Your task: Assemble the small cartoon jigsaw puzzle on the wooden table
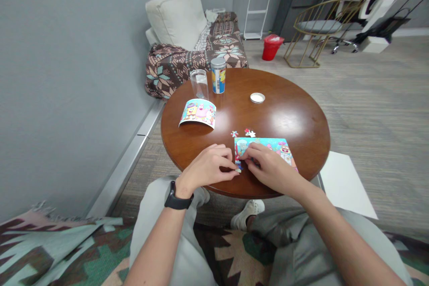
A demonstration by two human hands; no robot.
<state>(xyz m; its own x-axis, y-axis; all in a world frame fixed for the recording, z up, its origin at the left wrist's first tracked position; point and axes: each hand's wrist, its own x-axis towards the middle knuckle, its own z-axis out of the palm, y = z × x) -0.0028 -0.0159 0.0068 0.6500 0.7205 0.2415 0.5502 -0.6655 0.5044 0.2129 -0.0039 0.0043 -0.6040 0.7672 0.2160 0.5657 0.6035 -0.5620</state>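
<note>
A jigsaw puzzle (273,143) with a colourful cartoon picture lies near the front of the round table, mostly joined, its left edge uneven. My left hand (212,163), wearing a black watch, is closed at the puzzle's lower left corner, thumb and forefinger on a small puzzle piece (238,170). Over the puzzle lies my right hand (268,165), its fingers bent and fingertips pinched at pieces along the left edge. It hides the puzzle's lower middle. Just beyond the top edge are a few loose puzzle pieces (250,133) and another loose piece (234,134).
On the brown table (301,98) stand a curled picture sheet (198,113), a clear container (199,84), a printed can (218,76) and a round lid (257,98). Behind are a covered sofa (223,38), a red bin (272,48) and a gold-framed chair (318,27). A person sits far right.
</note>
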